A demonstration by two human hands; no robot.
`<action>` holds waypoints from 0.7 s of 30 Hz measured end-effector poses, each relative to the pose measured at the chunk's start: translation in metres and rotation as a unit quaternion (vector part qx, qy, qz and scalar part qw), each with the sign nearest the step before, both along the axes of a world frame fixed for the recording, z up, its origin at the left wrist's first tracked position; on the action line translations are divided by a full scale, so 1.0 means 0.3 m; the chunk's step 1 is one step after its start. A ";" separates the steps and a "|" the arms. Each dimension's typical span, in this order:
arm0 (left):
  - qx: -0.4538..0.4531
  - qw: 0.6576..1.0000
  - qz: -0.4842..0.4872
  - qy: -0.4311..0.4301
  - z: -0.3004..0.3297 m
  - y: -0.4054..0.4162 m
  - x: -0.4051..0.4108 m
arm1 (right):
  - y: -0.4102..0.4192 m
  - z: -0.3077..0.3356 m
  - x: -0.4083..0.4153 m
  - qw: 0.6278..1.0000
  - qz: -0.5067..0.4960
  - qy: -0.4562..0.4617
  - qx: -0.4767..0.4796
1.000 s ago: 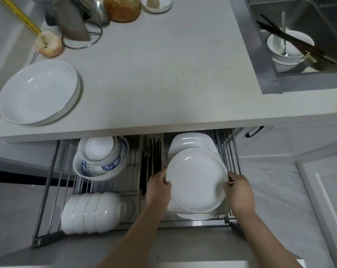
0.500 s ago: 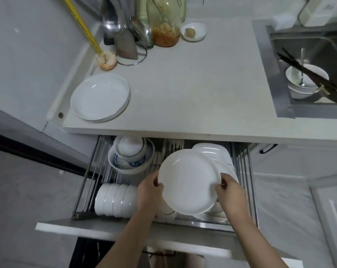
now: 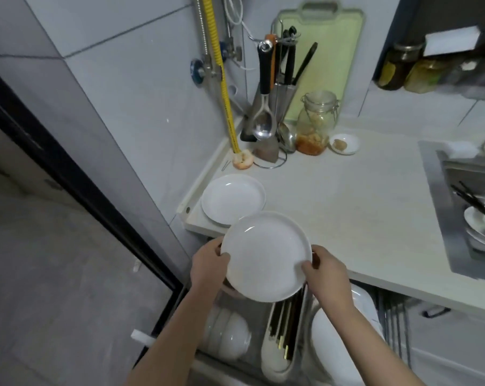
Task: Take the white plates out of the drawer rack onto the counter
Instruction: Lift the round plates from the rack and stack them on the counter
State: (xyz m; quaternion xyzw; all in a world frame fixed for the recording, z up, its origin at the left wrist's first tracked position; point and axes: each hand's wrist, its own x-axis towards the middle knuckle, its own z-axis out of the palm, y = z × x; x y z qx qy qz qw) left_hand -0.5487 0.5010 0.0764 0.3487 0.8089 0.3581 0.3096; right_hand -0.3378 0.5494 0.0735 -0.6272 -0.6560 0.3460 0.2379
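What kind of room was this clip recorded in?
A home kitchen, most likely: a counter with a sink set into it, hanging utensils against tiled wall, and a pull-out drawer rack of dishes.

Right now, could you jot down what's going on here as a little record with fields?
held plate: white plate, lifted above the drawer's front, counter edge behind it
left hand: grips the plate's left rim
right hand: grips its right rim
counter: one white plate lies near the left corner
drawer rack: open, more white dishes inside
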 end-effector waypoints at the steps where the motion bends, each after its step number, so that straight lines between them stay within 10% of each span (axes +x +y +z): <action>1: 0.003 1.000 -0.003 0.007 0.022 0.022 -0.034 | 0.026 0.023 -0.032 1.000 0.006 -0.004 0.007; 21: -0.050 0.989 0.030 0.139 0.019 0.470 -0.422 | 0.464 -0.003 -0.470 0.994 0.018 -0.111 -0.010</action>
